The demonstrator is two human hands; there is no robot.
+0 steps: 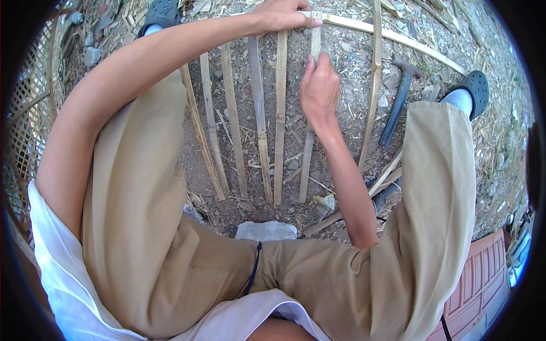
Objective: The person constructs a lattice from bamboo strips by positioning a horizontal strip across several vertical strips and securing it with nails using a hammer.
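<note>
Wears loose tan trousers (pixel 136 187), lined with seams and soft creases, nearer the body than the fingers (pixel 325 61). Shows a thin, dark drawstring (pixel 253 270) at the waist, well back from the fingers. Has on a white top (pixel 219 318), farther back than the drawstring, with the left sleeve (pixel 48 219) ending above the elbow and both forearms (pixel 348 176) bare. Wears dark grey-blue clogs (pixel 480 94), pierced with round holes, out to either side of the fingers, over pale socks (pixel 458 102)
</note>
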